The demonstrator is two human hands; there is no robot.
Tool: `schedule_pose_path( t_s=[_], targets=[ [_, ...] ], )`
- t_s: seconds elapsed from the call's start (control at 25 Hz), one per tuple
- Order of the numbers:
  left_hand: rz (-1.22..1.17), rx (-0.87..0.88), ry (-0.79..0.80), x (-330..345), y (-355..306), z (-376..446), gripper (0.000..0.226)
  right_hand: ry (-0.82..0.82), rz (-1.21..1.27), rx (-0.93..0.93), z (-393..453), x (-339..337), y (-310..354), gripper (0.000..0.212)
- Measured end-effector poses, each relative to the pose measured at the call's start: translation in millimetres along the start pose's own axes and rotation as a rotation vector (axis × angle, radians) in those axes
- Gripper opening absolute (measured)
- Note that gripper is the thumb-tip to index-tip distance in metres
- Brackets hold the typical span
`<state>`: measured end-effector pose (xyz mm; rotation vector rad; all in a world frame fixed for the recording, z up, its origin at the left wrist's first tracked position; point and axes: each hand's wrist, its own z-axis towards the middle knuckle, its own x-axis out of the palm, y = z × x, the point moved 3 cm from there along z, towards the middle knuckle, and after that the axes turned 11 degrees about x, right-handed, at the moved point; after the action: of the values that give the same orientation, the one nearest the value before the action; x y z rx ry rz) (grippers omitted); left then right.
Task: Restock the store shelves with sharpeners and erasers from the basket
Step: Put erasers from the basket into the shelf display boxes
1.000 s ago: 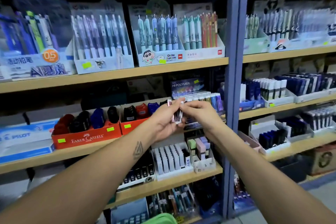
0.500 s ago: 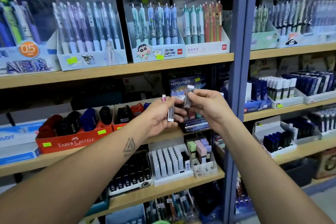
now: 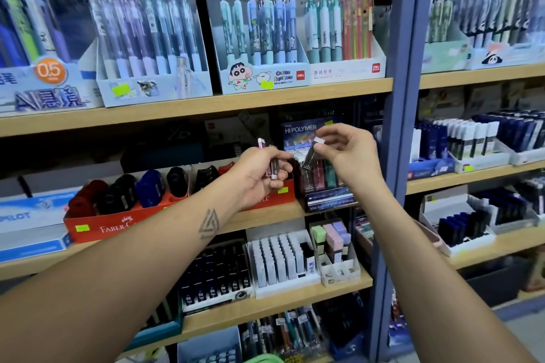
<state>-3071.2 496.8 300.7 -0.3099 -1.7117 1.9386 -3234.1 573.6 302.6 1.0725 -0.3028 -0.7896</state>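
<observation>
My left hand (image 3: 261,174) grips a slim dark stick eraser with a pink cap (image 3: 267,156), held upright in front of the middle shelf. My right hand (image 3: 345,150) pinches a second slim dark stick eraser with a white label end (image 3: 312,153), tilted, just above the dark Hi-Polymer display box (image 3: 324,186) that holds several similar sticks. To the left, a red Faber-Castell box (image 3: 124,221) holds red, black and blue sharpeners. Only a green sliver, possibly the basket (image 3: 262,359), shows at the bottom edge.
Pen display boxes (image 3: 259,38) fill the upper shelf. The lower shelf carries white eraser packs (image 3: 277,262) and pastel erasers (image 3: 333,242). A blue upright post (image 3: 404,127) stands right of my hands, with further stocked shelves (image 3: 486,180) beyond it.
My hands have drawn apart: the right hand lifted one stick away from the left hand's stick and carried it right, over the display box. The view has moved closer to the shelf.
</observation>
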Motion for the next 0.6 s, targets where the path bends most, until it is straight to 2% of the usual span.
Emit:
schedule_pose_path(
  t_s=[0.2,0.4,0.6],
  targets=[
    [-0.016,0.0,0.031,0,1,-1,0.025,0.057,-0.128,-0.095,3,6,7,0.017],
    [0.072,0.036,0.0,1,4,0,0.01,0.087,-0.286,-0.192,8,11,11,0.022],
    [0.11,0.155,-0.048,5,3,7,0.009,0.033,-0.25,-0.169,7,12,10,0.025]
  ],
)
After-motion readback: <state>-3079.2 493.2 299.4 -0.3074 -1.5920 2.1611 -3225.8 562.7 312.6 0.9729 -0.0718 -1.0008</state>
